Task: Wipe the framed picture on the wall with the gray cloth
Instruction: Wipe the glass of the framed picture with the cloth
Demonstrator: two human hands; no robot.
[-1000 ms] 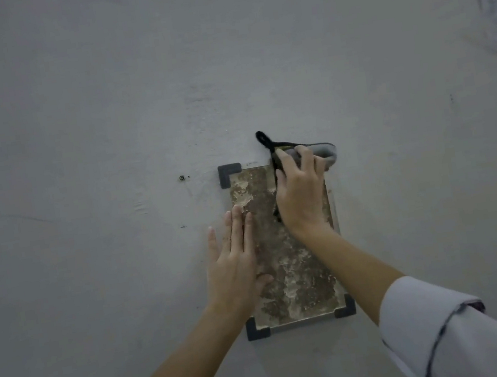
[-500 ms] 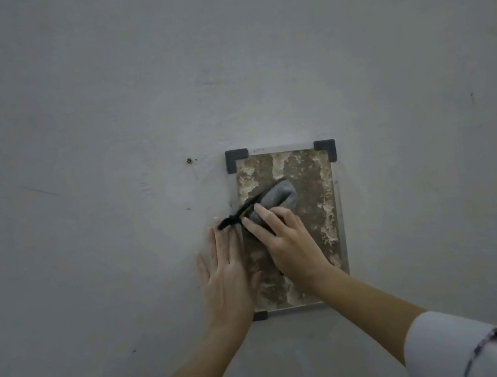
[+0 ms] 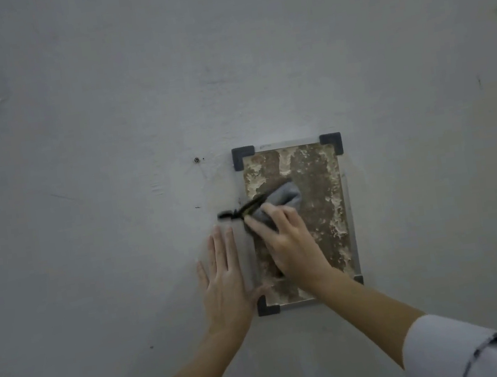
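Both forearms reached up and forward, bare to rolled sleeves. The left hand (image 3: 226, 282) lay flat, fingers together and pointing up (thumb angled off to the right). The right hand (image 3: 291, 241) crossed above it, tilted left, fingers curled and pressing on the cloth (image 3: 284, 199).

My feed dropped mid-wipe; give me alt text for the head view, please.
The right hand presses a gray cloth against the left middle of a framed picture on a gray wall. The left hand lies flat on the wall beside the frame's lower left edge.
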